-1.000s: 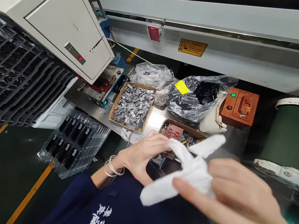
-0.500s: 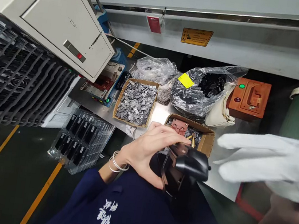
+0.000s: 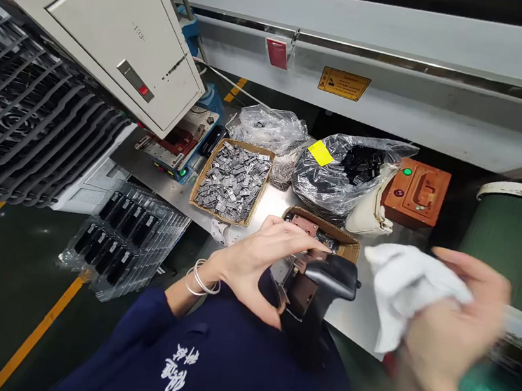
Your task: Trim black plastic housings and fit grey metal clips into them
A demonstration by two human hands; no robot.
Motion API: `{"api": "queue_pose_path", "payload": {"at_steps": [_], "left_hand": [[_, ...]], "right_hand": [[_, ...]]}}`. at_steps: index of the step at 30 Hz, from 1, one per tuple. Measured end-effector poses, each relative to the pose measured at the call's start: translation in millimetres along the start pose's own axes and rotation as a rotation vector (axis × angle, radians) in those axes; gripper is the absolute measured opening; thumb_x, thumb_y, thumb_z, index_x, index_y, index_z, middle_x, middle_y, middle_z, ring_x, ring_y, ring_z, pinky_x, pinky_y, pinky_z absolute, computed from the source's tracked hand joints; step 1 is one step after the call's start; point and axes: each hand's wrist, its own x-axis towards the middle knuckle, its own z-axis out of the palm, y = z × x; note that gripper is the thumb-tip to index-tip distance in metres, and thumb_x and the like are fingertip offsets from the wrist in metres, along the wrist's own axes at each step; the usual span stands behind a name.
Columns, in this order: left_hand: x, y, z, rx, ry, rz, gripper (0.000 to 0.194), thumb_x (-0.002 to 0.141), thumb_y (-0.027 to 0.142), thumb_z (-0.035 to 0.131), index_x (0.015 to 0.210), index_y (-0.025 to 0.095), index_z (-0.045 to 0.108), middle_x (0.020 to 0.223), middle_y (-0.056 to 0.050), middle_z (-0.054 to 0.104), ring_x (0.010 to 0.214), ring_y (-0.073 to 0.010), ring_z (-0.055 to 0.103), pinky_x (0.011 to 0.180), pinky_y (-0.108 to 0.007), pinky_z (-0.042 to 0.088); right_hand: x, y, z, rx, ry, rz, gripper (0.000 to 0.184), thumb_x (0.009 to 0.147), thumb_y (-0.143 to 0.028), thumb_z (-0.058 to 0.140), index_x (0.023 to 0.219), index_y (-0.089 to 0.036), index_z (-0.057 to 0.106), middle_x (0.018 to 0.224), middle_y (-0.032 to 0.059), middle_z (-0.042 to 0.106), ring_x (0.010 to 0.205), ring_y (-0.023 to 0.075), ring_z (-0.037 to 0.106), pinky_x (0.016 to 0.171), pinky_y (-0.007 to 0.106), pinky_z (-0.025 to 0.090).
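My left hand [image 3: 256,262] grips a black plastic housing [image 3: 331,278] between thumb and fingers. The part has a glossy face, and its lower end lies in front of my dark blue shirt. To its right, my right hand [image 3: 461,318] is closed on a crumpled white cloth glove [image 3: 403,288], apart from the housing. The hand is smeared by motion. Just beyond the housing stands a cardboard box [image 3: 347,248] with a reddish-brown block [image 3: 303,223] and small parts in it.
A cardboard tray [image 3: 194,190] of small grey pieces sits on the metal bench [image 3: 167,196]. Behind are a plastic bag of black parts [image 3: 320,181] and an orange box [image 3: 417,194]. Stacked clear trays [image 3: 115,237] hold black parts at left, below a grey cabinet [image 3: 129,30].
My right hand has come into fuller view, and the white glove, stretched out before, is now bunched in it. My left hand still grips the housing. The camera view has shifted and tilted slightly.
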Motion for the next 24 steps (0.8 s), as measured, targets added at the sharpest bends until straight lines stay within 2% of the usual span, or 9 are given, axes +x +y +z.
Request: {"api": "queue_pose_path", "payload": {"at_steps": [2, 5, 8, 10, 13, 16, 19, 21, 24], "left_hand": [[-3.0, -2.0, 2.2, -0.011, 0.02, -0.02, 0.087, 0.074, 0.063, 0.076, 0.141, 0.016, 0.047, 0.13, -0.013, 0.065, 0.118, -0.0314, 0.061, 0.106, -0.045, 0.039], [-11.2, -5.9, 2.4, -0.017, 0.046, -0.053, 0.096, 0.066, 0.062, 0.083, 0.142, 0.015, 0.047, 0.133, -0.013, 0.064, 0.119, -0.0319, 0.06, 0.108, -0.045, 0.04], [-23.0, -10.6, -2.5, -0.049, 0.047, -0.069, 0.097, 0.065, 0.058, 0.084, 0.144, 0.017, 0.047, 0.135, -0.013, 0.062, 0.119, -0.0343, 0.059, 0.107, -0.049, 0.039], [-29.7, -13.4, -6.8, -0.09, 0.033, -0.119, 0.093, 0.066, 0.058, 0.083, 0.144, 0.018, 0.049, 0.137, -0.014, 0.06, 0.12, -0.0363, 0.057, 0.108, -0.051, 0.039], [-32.5, -17.4, -8.6, -0.131, -0.046, -0.159, 0.094, 0.069, 0.058, 0.084, 0.147, 0.023, 0.044, 0.142, -0.014, 0.056, 0.124, -0.0376, 0.053, 0.108, -0.051, 0.037], [-25.1, -19.5, -1.2, -0.117, -0.209, -0.103, 0.101, 0.069, 0.061, 0.085, 0.15, 0.026, 0.036, 0.152, -0.018, 0.047, 0.13, -0.0401, 0.051, 0.11, -0.053, 0.035], [-12.7, -18.1, 10.4, -0.097, -0.376, -0.098, 0.104, 0.066, 0.071, 0.083, 0.146, 0.022, 0.038, 0.152, -0.024, 0.044, 0.13, -0.0422, 0.051, 0.11, -0.055, 0.037], [-5.4, -17.5, 16.1, -0.096, -0.438, -0.122, 0.105, 0.064, 0.075, 0.082, 0.144, 0.02, 0.042, 0.152, -0.025, 0.043, 0.131, -0.0429, 0.05, 0.11, -0.056, 0.038], [0.0, -20.0, 19.2, -0.102, -0.444, -0.112, 0.105, 0.064, 0.075, 0.081, 0.145, 0.021, 0.04, 0.156, -0.024, 0.038, 0.137, -0.0443, 0.045, 0.111, -0.058, 0.037]], "right_hand": [[-17.8, 13.8, 20.2, 0.074, -0.175, 0.301, 0.037, 0.071, -0.028, 0.069, 0.107, -0.021, 0.068, 0.095, 0.0059, 0.064, 0.08, 0.0219, 0.058, 0.068, 0.033, 0.045], [-62.5, 36.1, 33.1, 0.399, -0.719, 0.789, 0.049, 0.066, -0.037, 0.081, 0.112, -0.023, 0.07, 0.101, 0.0082, 0.071, 0.085, 0.0273, 0.066, 0.073, 0.039, 0.055], [-92.0, 46.5, 26.0, 0.713, -1.018, 1.043, 0.046, 0.075, -0.043, 0.081, 0.117, -0.027, 0.072, 0.104, 0.0088, 0.074, 0.085, 0.0282, 0.071, 0.079, 0.043, 0.058], [-90.0, 42.7, 19.6, 0.745, -0.937, 1.033, 0.043, 0.08, -0.047, 0.079, 0.117, -0.027, 0.072, 0.104, 0.0092, 0.075, 0.088, 0.0274, 0.073, 0.082, 0.041, 0.059], [-63.3, 24.4, 17.0, 0.682, -0.643, 0.946, 0.051, 0.075, -0.051, 0.084, 0.116, -0.024, 0.07, 0.105, 0.01, 0.075, 0.091, 0.0259, 0.072, 0.084, 0.037, 0.058], [-34.2, 2.2, 24.5, 0.645, -0.37, 0.828, 0.056, 0.062, -0.052, 0.091, 0.1, -0.021, 0.063, 0.088, 0.0047, 0.072, 0.072, 0.0188, 0.066, 0.066, 0.029, 0.055], [-21.6, -13.4, 37.1, 0.508, -0.138, 0.599, 0.05, 0.064, -0.05, 0.088, 0.089, -0.023, 0.054, 0.066, -0.0058, 0.055, 0.055, 0.0115, 0.049, 0.052, 0.023, 0.042], [-21.4, -19.2, 44.1, 0.382, -0.054, 0.445, 0.042, 0.071, -0.047, 0.083, 0.09, -0.023, 0.054, 0.066, -0.0068, 0.049, 0.057, 0.0113, 0.047, 0.053, 0.023, 0.041], [-24.0, -23.8, 48.3, 0.294, -0.087, 0.316, 0.033, 0.081, -0.044, 0.076, 0.098, -0.023, 0.056, 0.073, -0.0042, 0.055, 0.064, 0.0135, 0.056, 0.061, 0.026, 0.048]]}}
